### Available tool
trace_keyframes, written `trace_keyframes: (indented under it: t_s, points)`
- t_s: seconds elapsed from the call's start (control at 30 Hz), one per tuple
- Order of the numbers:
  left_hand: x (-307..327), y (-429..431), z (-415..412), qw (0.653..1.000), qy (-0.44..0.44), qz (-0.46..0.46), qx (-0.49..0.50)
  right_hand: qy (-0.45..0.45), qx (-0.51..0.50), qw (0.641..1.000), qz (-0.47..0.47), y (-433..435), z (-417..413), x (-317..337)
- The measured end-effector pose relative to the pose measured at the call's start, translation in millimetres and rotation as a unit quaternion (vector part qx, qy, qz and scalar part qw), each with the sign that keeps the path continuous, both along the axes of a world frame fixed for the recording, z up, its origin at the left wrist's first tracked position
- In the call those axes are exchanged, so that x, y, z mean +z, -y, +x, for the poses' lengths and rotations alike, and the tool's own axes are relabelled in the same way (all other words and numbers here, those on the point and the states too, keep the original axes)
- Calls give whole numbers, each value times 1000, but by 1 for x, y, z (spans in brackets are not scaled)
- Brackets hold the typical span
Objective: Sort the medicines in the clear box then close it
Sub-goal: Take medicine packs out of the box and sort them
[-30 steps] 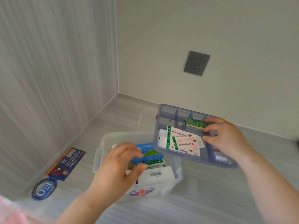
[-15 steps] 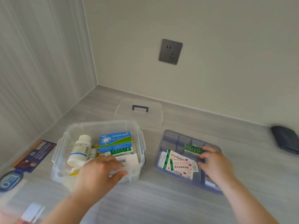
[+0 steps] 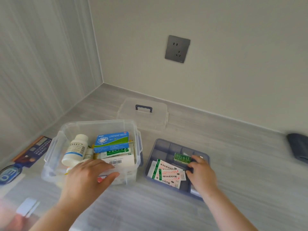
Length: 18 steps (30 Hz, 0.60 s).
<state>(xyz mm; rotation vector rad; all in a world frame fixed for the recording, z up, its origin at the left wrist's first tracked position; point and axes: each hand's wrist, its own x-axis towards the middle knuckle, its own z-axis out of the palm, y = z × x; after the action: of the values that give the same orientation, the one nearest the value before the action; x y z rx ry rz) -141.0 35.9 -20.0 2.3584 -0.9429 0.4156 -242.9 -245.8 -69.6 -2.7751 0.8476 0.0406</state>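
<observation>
- Grey wood-look boards make up the floor [image 3: 166, 212], and it meets pale walls in a corner, with a dark socket [image 3: 177, 49] on the back wall.
- The clear box [image 3: 55, 147] sits open on the floor so the medicines can go in and out.
- Inside it a white bottle [image 3: 75, 150] lies tilted, next to a blue and green tablet box [image 3: 111, 141] that rests on other packs.
- The left hand [image 3: 86, 179] lies over the near rim of the clear box with its fingers spread and loose, gripping nothing, maybe to keep the box from sliding.
- The blue tray [image 3: 150, 157] sits just beside the box on the right, likely lifted out to reach what is below.
- Flat red and green packets [image 3: 167, 171] lie in the tray.
- The right hand [image 3: 201, 174] rests on the tray, its fingertips touching a small green pack [image 3: 182, 158]; I cannot tell if it pinches it.
- The lid [image 3: 156, 120] with the dark handle waits behind the box, so closing is not done yet.
- Things under the left hand are hidden.
- A dark thing [image 3: 298, 147] at the right edge is cut off and blurry.
- Papers at the left are too fuzzy to read.
</observation>
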Motion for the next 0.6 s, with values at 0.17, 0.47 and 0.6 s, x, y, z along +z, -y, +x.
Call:
trace_keyframes:
  t_s: [0.17,0.47,0.6]
  points:
    - [6,-14,2,1000,1,-7,17,2,2,1000,-2,0,5,-4]
    - [15,-41,25,997,-67,-33,33,25,-55,997,-39,-20,17,33]
    - [30,-41,54,991,-111,49,54,220,50,973,52,-61,51,71]
